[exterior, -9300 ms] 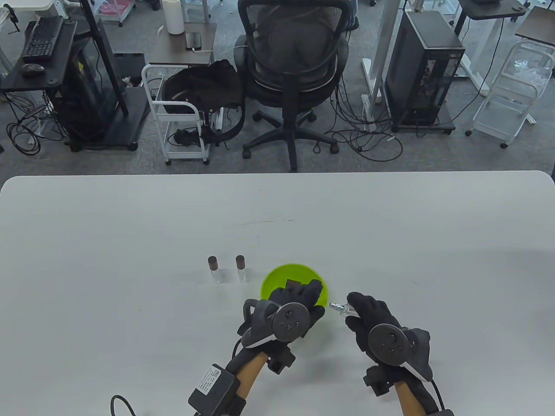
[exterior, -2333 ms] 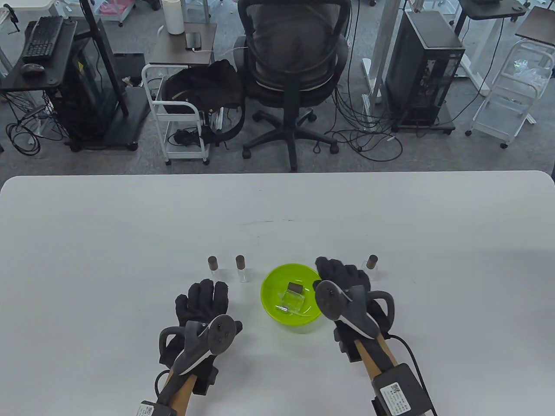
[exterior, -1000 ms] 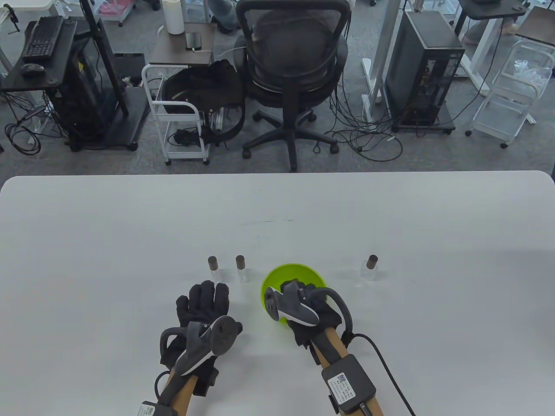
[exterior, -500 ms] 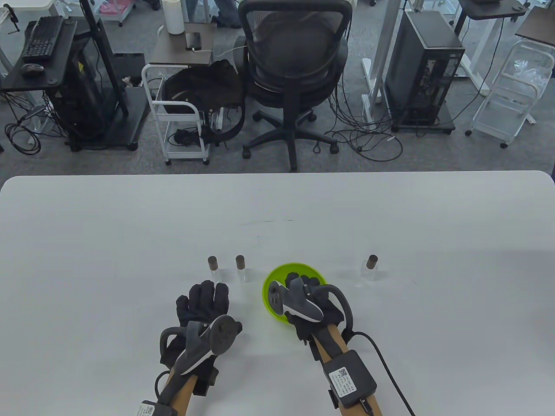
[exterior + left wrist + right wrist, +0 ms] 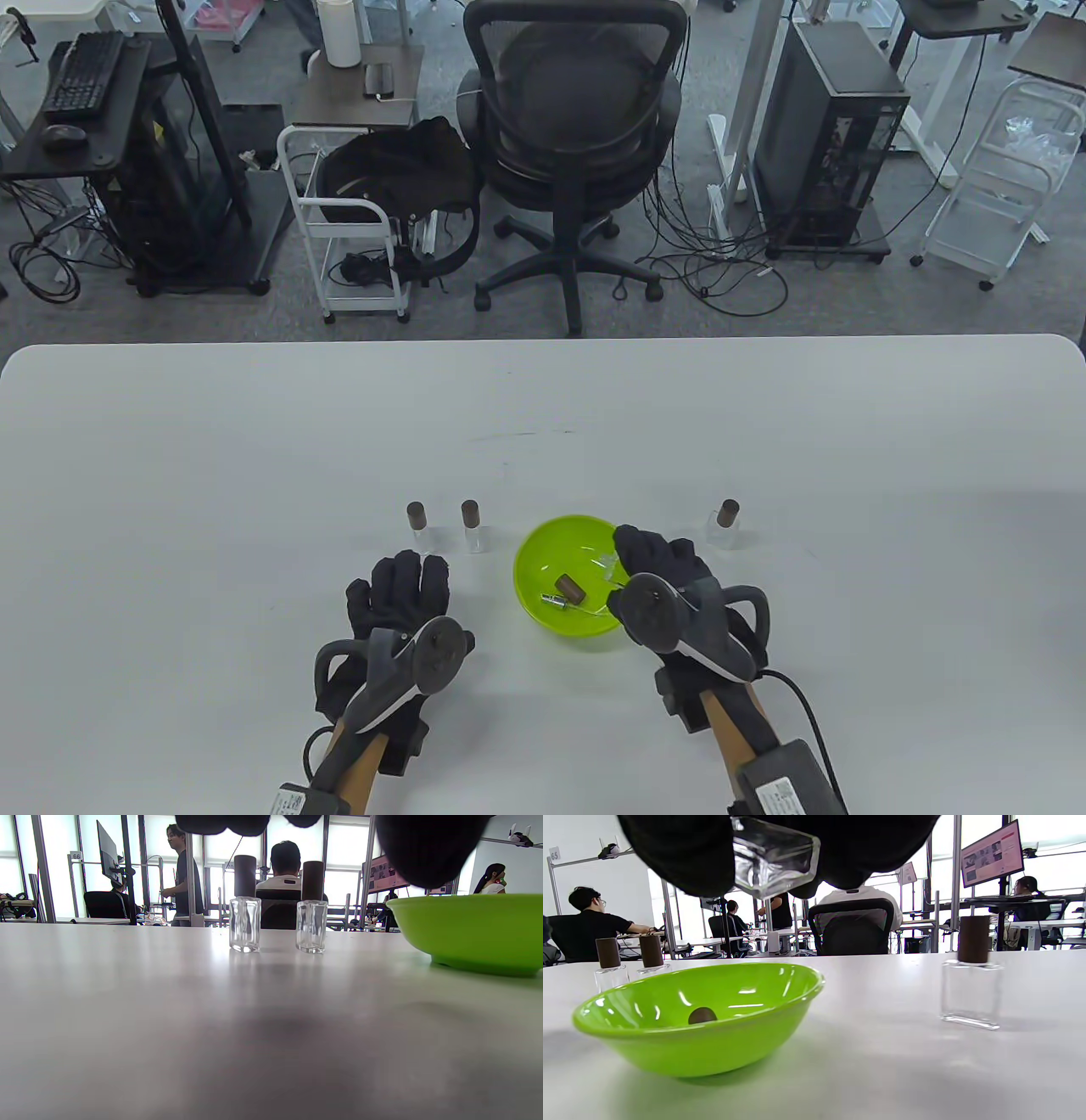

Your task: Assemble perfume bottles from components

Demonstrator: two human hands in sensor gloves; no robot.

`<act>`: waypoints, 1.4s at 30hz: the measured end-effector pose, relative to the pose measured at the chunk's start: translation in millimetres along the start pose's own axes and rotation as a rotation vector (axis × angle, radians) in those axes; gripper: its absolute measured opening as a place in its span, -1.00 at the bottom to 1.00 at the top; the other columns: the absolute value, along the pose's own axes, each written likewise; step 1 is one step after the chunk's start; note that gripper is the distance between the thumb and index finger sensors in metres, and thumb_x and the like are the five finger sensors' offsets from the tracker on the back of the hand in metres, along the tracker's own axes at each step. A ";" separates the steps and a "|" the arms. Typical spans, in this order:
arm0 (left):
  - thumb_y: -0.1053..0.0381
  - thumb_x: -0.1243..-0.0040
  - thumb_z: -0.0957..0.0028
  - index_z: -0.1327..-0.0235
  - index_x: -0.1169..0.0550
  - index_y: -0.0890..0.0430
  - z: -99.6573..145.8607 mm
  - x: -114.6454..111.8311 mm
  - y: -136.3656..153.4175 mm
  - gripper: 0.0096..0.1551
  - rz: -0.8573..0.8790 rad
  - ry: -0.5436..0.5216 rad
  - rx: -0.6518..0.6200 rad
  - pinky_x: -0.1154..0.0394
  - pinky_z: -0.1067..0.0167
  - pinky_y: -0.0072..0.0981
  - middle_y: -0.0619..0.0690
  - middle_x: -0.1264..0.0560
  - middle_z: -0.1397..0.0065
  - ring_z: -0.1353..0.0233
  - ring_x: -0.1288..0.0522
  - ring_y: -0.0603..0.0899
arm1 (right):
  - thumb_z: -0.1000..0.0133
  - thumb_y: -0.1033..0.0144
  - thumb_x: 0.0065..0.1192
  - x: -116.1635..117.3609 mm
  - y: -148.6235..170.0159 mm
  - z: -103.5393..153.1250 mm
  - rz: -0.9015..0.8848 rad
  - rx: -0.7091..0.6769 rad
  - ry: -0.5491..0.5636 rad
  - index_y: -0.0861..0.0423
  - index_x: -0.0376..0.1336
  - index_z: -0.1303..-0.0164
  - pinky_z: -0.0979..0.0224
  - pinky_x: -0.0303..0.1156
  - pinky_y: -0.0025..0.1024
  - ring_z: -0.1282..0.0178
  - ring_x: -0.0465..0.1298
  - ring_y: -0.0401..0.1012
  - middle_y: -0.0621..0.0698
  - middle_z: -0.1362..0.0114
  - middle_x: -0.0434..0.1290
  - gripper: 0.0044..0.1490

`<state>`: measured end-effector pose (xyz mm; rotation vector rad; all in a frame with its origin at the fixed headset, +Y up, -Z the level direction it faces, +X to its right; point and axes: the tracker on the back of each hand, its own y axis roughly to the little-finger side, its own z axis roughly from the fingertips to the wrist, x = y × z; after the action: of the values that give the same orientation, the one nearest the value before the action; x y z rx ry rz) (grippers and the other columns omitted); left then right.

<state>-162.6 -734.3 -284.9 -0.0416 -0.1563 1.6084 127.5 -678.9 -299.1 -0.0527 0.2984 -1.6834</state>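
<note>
My right hand holds a clear glass bottle body at the right rim of the green bowl; the bottle shows faintly in the table view. In the bowl lie a brown cap and a silver spray pump. My left hand rests flat on the table, empty, left of the bowl. Two capped bottles stand beyond the left hand. A third capped bottle stands right of the bowl.
The white table stretches wide beyond the bottles and to both sides. The bowl sits just left of the right hand, the capped bottle to its right. An office chair stands past the far edge.
My right hand reached into the bowl and has come out to its right rim holding the glass bottle body. The left hand has not moved.
</note>
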 end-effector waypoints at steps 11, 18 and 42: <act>-0.41 -0.08 -0.02 -0.72 -0.01 0.08 -1.5 1.0 -7.2 0.12 -0.010 0.003 -0.016 -0.01 -0.60 0.42 0.27 -0.01 -0.76 -0.71 -0.10 0.46 | -0.19 0.00 0.32 25.2 72.8 34.9 -0.171 0.096 -0.009 0.09 0.02 -0.68 -0.52 0.42 0.03 -0.48 0.39 0.06 0.12 -0.62 0.33 -0.06; -0.33 -0.10 -0.09 -0.70 -0.10 0.05 -16.0 14.2 -36.2 -0.01 0.074 -0.010 -0.107 -0.11 -0.60 0.34 0.23 -0.10 -0.75 -0.68 -0.20 0.42 | -0.18 0.00 0.32 28.1 75.8 36.2 -0.166 0.090 -0.002 0.09 0.02 -0.68 -0.52 0.42 0.03 -0.48 0.40 0.06 0.12 -0.62 0.34 -0.07; -0.13 -0.34 -0.02 -0.46 -0.33 -0.02 -94.8 -18.7 -164.9 -0.25 -0.439 0.312 -0.181 -0.52 -0.33 -0.18 -0.11 -0.59 -0.35 -0.23 -0.66 0.02 | -0.18 0.00 0.33 24.2 92.4 42.8 -0.226 0.119 0.059 0.10 0.03 -0.67 -0.51 0.43 0.02 -0.47 0.41 0.06 0.12 -0.61 0.35 -0.06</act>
<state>13.4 -739.9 -359.2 -0.3719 -0.0623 1.1298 222.5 -719.3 -282.1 0.0538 0.2430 -1.9268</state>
